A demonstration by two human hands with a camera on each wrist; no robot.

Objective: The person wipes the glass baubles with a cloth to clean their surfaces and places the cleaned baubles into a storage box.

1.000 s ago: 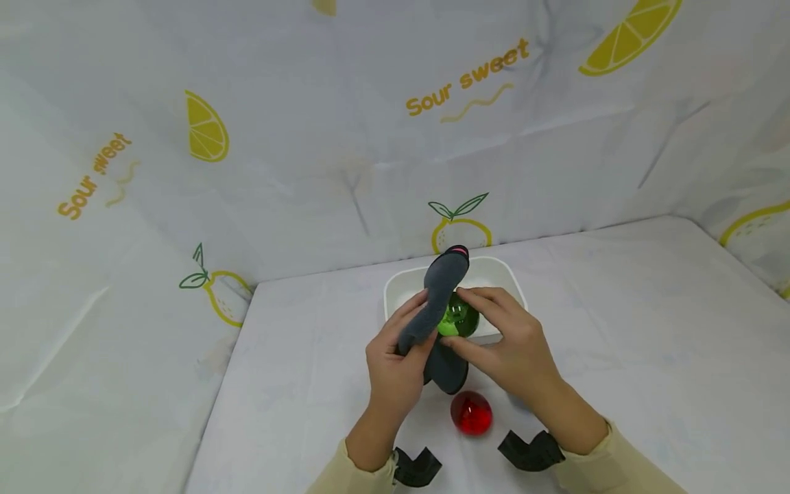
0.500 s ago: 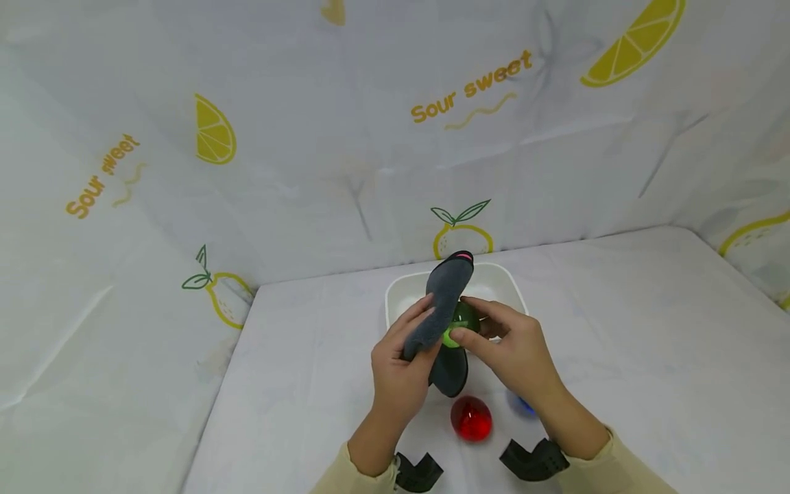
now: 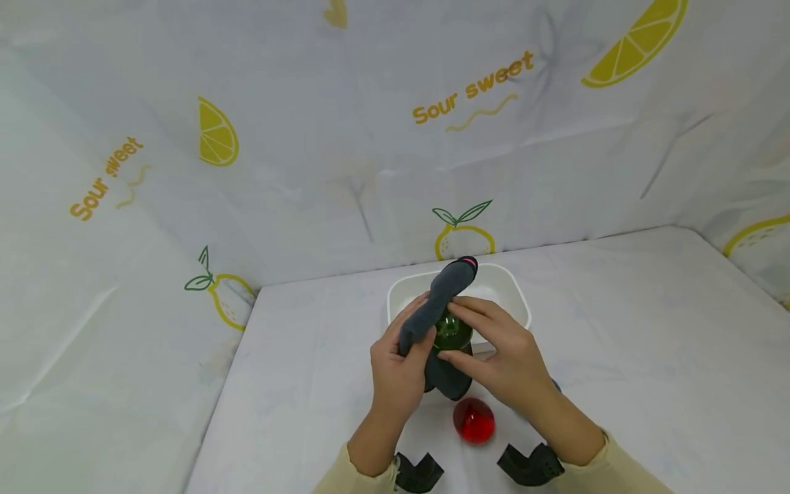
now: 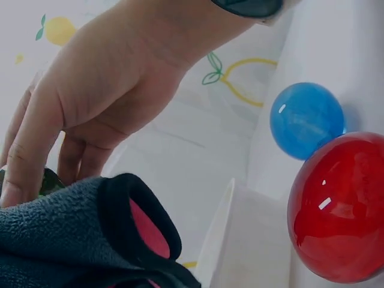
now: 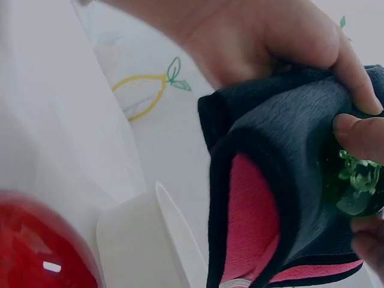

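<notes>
Green ball (image 3: 453,333): right up against the grey cloth (image 3: 422,325), near the white tray (image 3: 522,302)
Left hand (image 3: 395,374): you've got it curled round the folded cloth
Right hand (image 3: 509,350): pinching the ball — thumb and fingers barely apart beyond its width
Red ball (image 3: 474,420): on the surface (image 3: 308,384), nearer you
Blue ball (image 4: 307,120): mostly behind your right arm

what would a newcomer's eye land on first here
Probably the glossy red ball, vivid on the white tabletop, nearer the person than the white dish. Next comes the green ball held by the right hand, beside the dark grey cloth that the left hand grips. Behind, orange "Sour sweet" lettering stands out on the pale backdrop.
</notes>
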